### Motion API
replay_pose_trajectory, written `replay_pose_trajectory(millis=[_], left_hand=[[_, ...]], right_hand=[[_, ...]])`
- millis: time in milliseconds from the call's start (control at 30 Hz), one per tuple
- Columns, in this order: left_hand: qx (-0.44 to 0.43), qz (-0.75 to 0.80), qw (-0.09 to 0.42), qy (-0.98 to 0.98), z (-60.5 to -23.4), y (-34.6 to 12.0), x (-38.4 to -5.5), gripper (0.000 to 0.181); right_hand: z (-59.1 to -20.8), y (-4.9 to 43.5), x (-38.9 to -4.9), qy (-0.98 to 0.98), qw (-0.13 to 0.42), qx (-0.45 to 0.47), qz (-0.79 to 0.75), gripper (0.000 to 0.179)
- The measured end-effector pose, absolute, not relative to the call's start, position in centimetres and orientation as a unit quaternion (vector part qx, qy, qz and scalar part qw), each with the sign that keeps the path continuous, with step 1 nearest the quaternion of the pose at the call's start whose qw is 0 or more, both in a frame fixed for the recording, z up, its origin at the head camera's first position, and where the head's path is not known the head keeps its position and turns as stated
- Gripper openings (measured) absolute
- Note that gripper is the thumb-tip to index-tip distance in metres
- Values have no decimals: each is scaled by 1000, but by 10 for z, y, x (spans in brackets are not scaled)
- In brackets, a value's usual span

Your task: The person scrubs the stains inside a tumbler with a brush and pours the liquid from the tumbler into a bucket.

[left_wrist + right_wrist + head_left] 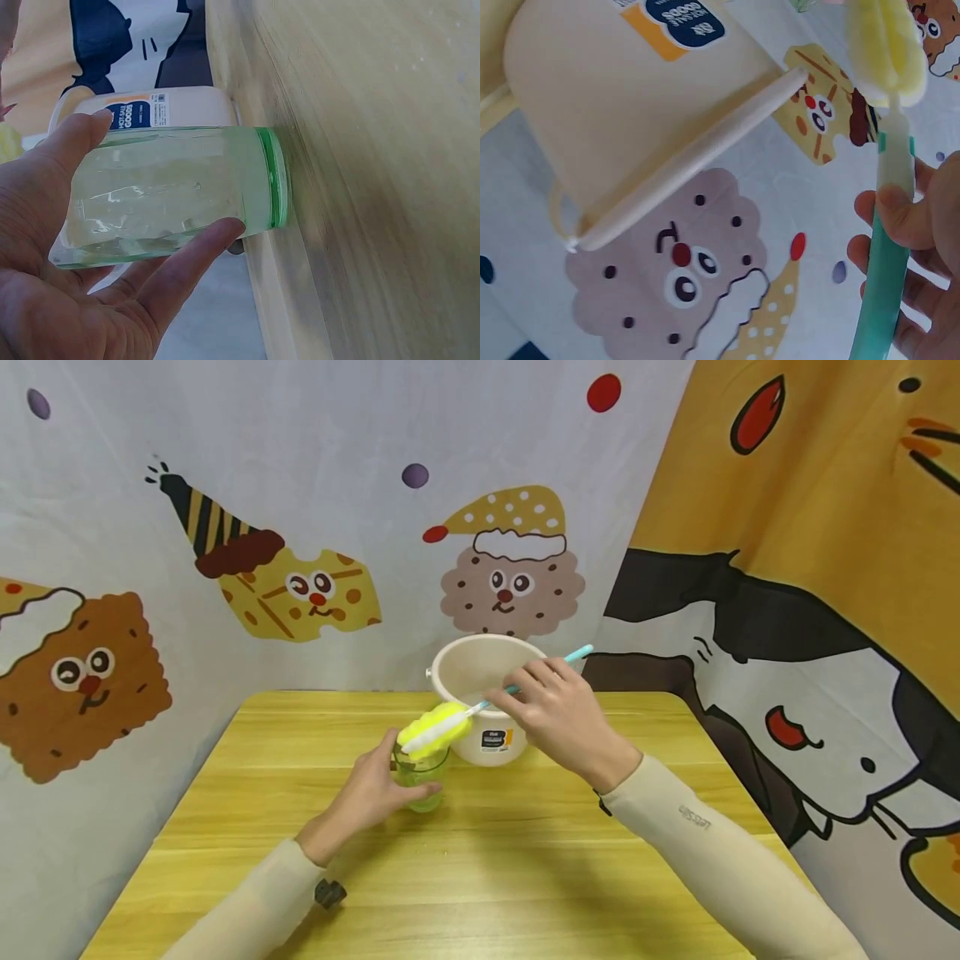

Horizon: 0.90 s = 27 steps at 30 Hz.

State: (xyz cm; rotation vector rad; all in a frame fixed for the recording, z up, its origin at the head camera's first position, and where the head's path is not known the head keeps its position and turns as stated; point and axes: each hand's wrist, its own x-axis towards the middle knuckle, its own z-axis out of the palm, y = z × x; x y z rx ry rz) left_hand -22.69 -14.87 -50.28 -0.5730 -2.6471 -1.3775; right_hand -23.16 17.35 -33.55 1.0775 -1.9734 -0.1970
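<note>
My left hand (366,789) holds a clear green glass (165,187) upright on the table, thumb on one side and fingers on the other. In my right hand (558,714) is a cleaning brush with a teal handle (883,277), gripped between thumb and curled fingers. Its yellow and white sponge head (435,729) slants down to the left and overlaps the glass's mouth in the head view. The right wrist view shows the sponge (885,49) above the white neck of the handle.
Behind the glass stands a cream bucket (467,745) with a dark and orange label, near the table's back edge. The wood-grain table (487,877) reaches a cartoon-printed curtain (337,510) at the back. A few small drops or crumbs lie on the tabletop in front of the glass.
</note>
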Motion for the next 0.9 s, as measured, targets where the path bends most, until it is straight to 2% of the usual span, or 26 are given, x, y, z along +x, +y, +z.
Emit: replay_pose_trajectory(millis=[233, 467, 667, 900], left_hand=[[-160, -440, 29, -883, -482, -141, -216, 97], [-149, -421, 24, -895, -483, -140, -216, 95], [-156, -424, 25, -892, -485, -140, -215, 94], [-160, -426, 25, -890, -485, -141, -217, 94]], right_hand=[[-325, 155, -233, -773, 418, 448, -163, 24], [-319, 137, -235, -739, 426, 464, -241, 13], [-316, 125, -237, -725, 421, 483, -252, 12], [-310, 109, -236, -723, 384, 497, -287, 13]])
